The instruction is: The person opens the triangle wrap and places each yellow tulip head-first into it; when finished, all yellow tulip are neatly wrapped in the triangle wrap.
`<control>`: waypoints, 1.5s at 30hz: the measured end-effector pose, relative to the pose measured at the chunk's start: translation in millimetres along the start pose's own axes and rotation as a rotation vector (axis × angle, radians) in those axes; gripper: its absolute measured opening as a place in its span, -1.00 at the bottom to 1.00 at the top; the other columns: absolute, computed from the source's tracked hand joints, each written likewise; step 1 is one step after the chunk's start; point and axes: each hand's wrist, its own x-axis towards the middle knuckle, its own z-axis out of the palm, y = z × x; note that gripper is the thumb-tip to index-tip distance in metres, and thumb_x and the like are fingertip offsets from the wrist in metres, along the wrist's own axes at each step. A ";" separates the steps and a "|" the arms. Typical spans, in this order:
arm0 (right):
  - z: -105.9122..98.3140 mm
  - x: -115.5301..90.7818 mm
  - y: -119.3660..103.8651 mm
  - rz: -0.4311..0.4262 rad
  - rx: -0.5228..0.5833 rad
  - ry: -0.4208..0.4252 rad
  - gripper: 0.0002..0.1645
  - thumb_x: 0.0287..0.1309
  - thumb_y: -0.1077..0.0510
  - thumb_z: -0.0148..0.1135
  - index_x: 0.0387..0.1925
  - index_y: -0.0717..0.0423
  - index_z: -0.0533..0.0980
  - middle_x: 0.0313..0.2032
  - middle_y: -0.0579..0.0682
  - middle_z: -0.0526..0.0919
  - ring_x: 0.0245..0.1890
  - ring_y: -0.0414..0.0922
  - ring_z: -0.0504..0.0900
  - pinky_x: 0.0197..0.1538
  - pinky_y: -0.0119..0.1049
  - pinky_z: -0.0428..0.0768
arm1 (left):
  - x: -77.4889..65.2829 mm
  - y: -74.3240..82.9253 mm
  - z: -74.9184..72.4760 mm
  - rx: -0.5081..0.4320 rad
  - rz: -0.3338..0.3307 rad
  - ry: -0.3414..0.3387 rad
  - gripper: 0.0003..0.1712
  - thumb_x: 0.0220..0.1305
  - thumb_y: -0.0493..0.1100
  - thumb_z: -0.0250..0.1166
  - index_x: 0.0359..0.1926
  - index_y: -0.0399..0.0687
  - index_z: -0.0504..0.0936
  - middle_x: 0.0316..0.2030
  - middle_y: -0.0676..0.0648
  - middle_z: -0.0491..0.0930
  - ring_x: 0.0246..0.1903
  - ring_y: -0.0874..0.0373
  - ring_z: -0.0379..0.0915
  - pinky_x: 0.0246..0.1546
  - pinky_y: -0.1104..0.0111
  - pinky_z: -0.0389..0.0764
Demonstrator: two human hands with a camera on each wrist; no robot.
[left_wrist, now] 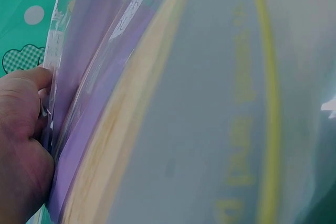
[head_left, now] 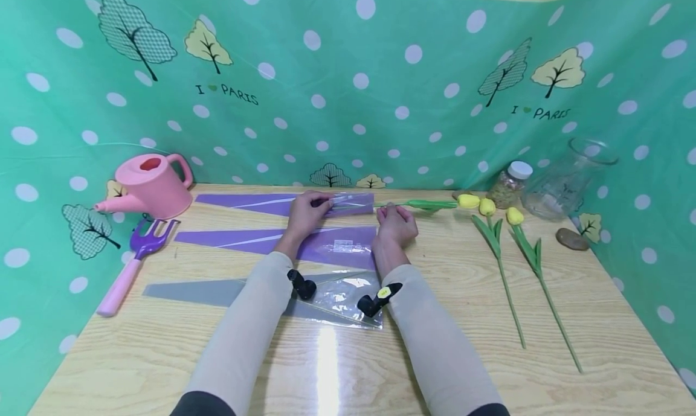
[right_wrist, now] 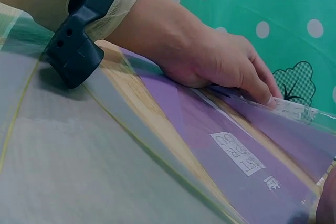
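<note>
My left hand grips the farthest purple flower sleeve, thumb and fingers on its clear upper film. At that sleeve's right end, my right hand pinches the green stem of a yellow tulip. The tulip lies sideways with its bloom to the right, and its stem runs leftward into the sleeve. Beneath my forearms are a second purple sleeve with a white label and a grey sleeve. In the right wrist view, only a sliver of my right hand shows at the edge.
Two more yellow tulips lie at the right. Behind them stand a white-lidded jar and a clear glass vase, with a brown stone nearby. A pink watering can and a hand fork are at the left.
</note>
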 end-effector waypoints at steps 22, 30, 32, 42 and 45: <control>-21.2 21.8 -35.6 -0.023 -0.050 -0.003 -0.22 0.28 0.20 0.41 0.44 0.04 0.28 0.04 0.31 0.70 -0.08 0.06 0.78 -0.04 -0.30 0.77 | -2.5 -1.7 0.3 -0.001 0.009 0.006 -0.73 0.34 -0.15 0.41 0.01 -0.10 0.79 0.03 -0.22 0.73 0.14 -0.12 0.62 0.32 0.12 0.53; -29.1 36.9 -45.8 0.010 -0.003 0.027 -0.20 0.29 0.22 0.40 0.44 0.02 0.22 -0.16 0.15 0.69 -0.21 -0.06 0.74 0.00 -0.29 0.76 | -2.1 -4.3 0.9 0.003 -0.009 0.005 -0.74 0.35 -0.16 0.41 0.02 -0.09 0.79 0.05 -0.21 0.72 0.15 -0.11 0.62 0.31 0.12 0.54; -30.2 37.6 -47.0 0.015 0.008 0.031 -0.17 0.28 0.22 0.40 0.46 0.00 0.19 -0.14 0.15 0.68 -0.18 -0.04 0.74 0.00 -0.30 0.76 | -2.1 -3.9 1.2 -0.001 -0.005 0.005 -0.74 0.35 -0.16 0.40 0.02 -0.10 0.79 0.05 -0.22 0.72 0.15 -0.11 0.62 0.31 0.11 0.54; -30.7 41.1 -50.7 0.083 0.033 0.012 0.03 0.30 0.20 0.39 0.59 -0.13 0.00 0.01 0.15 0.64 0.00 -0.01 0.72 0.05 -0.35 0.74 | -3.9 1.1 0.2 -0.015 -0.006 0.000 -0.74 0.36 -0.16 0.40 0.02 -0.11 0.79 0.06 -0.23 0.72 0.15 -0.12 0.61 0.31 0.10 0.55; -30.2 43.7 -53.5 0.099 0.032 0.001 0.07 0.31 0.20 0.38 0.61 -0.14 -0.06 -0.02 0.11 0.63 0.04 -0.01 0.71 0.04 -0.37 0.74 | -2.8 1.2 1.1 -0.008 0.002 0.001 -0.74 0.36 -0.16 0.40 0.02 -0.10 0.79 0.05 -0.22 0.72 0.14 -0.11 0.62 0.30 0.12 0.56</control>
